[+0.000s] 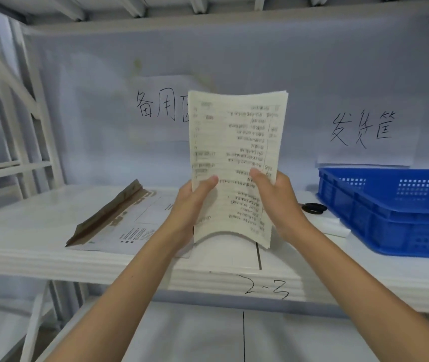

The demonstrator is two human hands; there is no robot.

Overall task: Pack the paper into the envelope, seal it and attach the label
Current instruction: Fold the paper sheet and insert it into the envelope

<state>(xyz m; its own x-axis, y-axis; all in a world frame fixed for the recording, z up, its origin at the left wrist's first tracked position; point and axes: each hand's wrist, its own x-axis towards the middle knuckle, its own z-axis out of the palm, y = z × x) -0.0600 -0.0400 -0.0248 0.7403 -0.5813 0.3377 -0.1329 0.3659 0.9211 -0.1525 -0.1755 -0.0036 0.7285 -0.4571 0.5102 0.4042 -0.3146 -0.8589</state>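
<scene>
Envelope (119,218) lies flat on the surface (25,231) at left, flap raised, nothing in it that we can see. Our left hand (190,202) and right hand (276,202) each keep a grip on the paper (237,142), upright above the surface. Step: packing, not begun. Next, we judge: lower the stack to the envelope mouth. Blue crate (391,212) at right: contents hidden.

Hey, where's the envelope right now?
In the head view, the envelope lies flat on the white shelf, left of centre, just left of the left hand holding the paper stack.
</scene>
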